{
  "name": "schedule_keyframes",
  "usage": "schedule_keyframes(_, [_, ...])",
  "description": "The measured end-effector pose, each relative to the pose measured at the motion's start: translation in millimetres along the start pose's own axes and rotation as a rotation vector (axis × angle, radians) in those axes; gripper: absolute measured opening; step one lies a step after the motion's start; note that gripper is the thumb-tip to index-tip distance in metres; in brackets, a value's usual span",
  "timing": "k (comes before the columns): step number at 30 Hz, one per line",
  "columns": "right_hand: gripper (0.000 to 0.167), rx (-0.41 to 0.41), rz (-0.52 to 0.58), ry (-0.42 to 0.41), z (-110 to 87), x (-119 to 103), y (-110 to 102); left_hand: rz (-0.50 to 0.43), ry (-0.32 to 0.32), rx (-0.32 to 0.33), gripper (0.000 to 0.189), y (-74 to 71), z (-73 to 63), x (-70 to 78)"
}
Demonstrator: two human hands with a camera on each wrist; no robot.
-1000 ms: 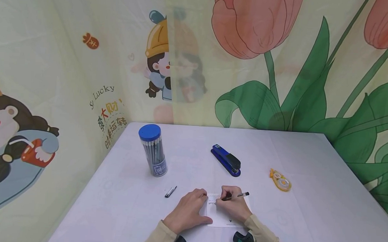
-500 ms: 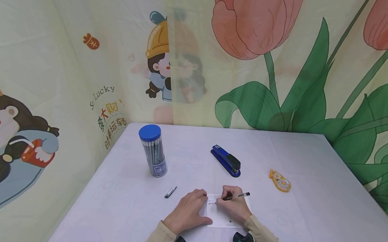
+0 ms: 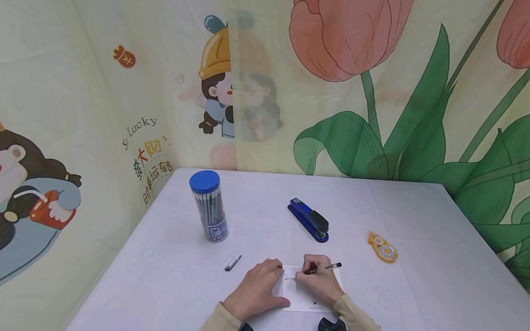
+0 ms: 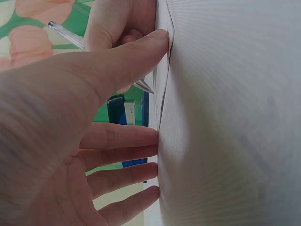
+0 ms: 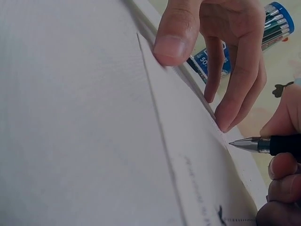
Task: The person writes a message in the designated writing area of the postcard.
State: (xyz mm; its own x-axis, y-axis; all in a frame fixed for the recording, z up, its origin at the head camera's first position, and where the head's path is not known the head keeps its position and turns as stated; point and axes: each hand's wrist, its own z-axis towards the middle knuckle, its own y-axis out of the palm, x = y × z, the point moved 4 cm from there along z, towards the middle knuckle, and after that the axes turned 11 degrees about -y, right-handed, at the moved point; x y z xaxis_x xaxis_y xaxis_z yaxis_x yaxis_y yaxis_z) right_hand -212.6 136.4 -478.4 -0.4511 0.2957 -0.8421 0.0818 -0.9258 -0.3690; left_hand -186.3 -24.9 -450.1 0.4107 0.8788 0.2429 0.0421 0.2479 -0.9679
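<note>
A white sheet of paper lies on the table with small dark handwriting near its upper left. In the head view my right hand pinches a clear-barrelled pen with a black grip, its tip at the writing. The right wrist view shows the metal pen tip right at the paper's surface. My left hand rests at the paper's left edge, fingers straight and spread. Its thumb presses on the sheet's near corner in the left wrist view, with the other fingertips against the tabletop.
A pen cap lies left of the left hand. Behind it stands a blue-lidded tub of pencils. A blue stapler is beyond the paper, and a yellow correction tape lies to the right. A patterned curtain hangs behind the table.
The pen and right hand have shifted very slightly, and a little more handwriting shows by the tip. The left hand stays where it was.
</note>
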Motion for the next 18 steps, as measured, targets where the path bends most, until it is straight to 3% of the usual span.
schedule_keyframes(6, [0.021, 0.019, -0.020, 0.036, 0.5, -19, -2, 0.000, -0.003, -0.005, 0.065, -0.3, -0.2, 0.0])
schedule_keyframes(11, [0.023, 0.014, -0.024, 0.022, 0.3, 1, 0, -0.006, 0.000, -0.002, 0.064, 0.0, -0.3, -0.1])
schedule_keyframes(18, [0.024, 0.022, -0.013, -0.021, 0.5, 1, -1, -0.006, -0.009, -0.011, 0.065, -0.1, -0.4, -0.1])
